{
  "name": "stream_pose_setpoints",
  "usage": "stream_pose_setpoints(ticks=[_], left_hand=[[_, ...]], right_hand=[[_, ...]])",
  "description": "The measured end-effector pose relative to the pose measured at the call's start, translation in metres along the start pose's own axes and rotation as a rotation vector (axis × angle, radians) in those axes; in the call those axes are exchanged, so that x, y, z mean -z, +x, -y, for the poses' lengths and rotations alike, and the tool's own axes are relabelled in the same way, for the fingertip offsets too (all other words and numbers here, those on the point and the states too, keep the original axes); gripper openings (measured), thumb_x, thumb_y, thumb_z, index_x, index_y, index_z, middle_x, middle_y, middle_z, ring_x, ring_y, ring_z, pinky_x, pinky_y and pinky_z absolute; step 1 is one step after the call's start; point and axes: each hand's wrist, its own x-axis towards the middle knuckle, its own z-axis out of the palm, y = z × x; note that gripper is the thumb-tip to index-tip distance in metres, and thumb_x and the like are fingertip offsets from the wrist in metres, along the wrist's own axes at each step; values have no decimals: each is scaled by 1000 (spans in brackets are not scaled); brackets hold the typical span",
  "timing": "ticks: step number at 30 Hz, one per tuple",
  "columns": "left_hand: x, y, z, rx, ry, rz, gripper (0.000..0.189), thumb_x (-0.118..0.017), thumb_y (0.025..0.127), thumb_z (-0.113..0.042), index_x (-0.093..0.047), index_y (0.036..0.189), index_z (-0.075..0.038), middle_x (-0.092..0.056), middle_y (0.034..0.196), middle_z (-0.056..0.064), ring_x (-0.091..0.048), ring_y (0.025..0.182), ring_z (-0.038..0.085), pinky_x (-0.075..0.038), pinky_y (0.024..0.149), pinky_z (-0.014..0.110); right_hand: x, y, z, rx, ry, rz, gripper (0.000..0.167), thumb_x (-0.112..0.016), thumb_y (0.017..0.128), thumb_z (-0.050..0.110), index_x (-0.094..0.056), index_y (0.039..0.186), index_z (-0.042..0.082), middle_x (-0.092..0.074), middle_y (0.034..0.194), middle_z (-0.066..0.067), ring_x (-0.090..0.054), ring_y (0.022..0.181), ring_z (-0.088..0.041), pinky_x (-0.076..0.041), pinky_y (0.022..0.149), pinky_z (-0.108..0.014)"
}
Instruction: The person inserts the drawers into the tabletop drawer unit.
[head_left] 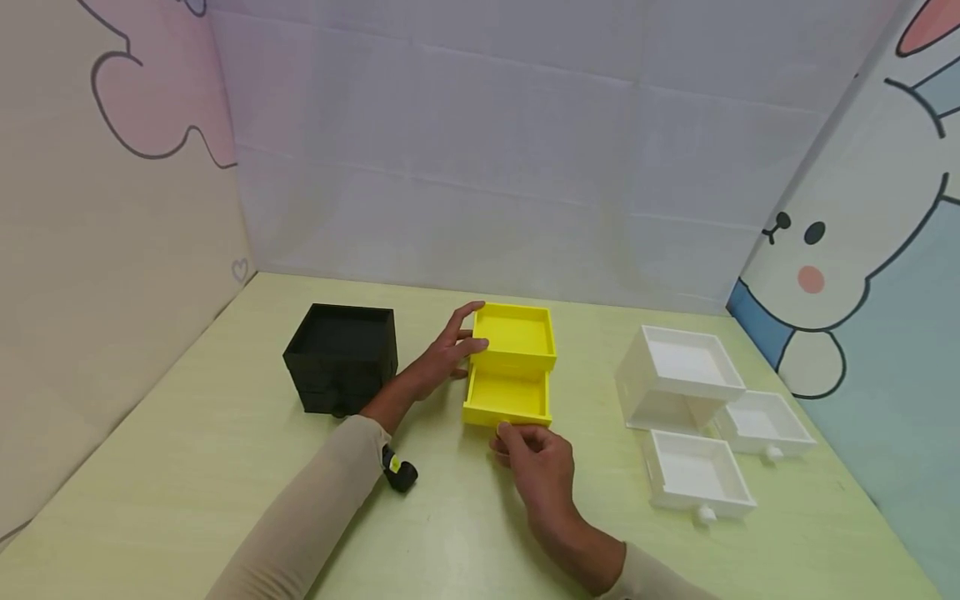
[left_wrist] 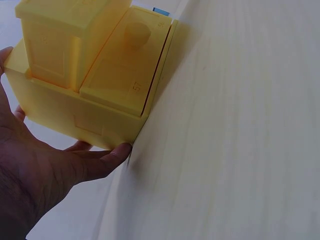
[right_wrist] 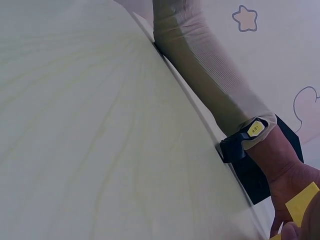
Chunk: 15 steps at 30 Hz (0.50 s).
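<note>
The yellow drawer box (head_left: 516, 329) stands mid-table with its upper drawer (head_left: 510, 393) pulled out and nothing seen inside. My left hand (head_left: 444, 354) grips the box's left side, thumb over the top rim, fingers spread along the wall. At the front, my right hand (head_left: 542, 467) pinches the upper drawer's knob, mostly hidden behind the fingers. In the left wrist view, the lower drawer (left_wrist: 117, 75) sits closed, with a round knob and raised numbers on its front. Only part of my right hand (right_wrist: 311, 220) shows in the right wrist view, beside some yellow plastic.
A black drawer box (head_left: 341, 362) stands left, partly behind my left forearm. At right is a white box shell (head_left: 637, 379); two white drawers with knobs, one in front (head_left: 697, 467) and one beside it (head_left: 765, 421), lie on the table (head_left: 450, 533). Printed cloth walls surround it.
</note>
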Motion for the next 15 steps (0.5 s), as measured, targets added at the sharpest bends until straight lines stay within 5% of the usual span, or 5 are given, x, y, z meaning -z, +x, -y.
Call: stream_pose_setpoints(ticks=[15], left_hand=[[0,0,0,1,-4,8,68,-51,98,-40,-16,156,-42,-30,152,19,-41,136,39,-40,100,66]], right_hand=[[5,3,9,-39,-25,27,26,-69,92,18,-68,101,-7,-74,91,-15,-74,83,-28,-59,74,-33]])
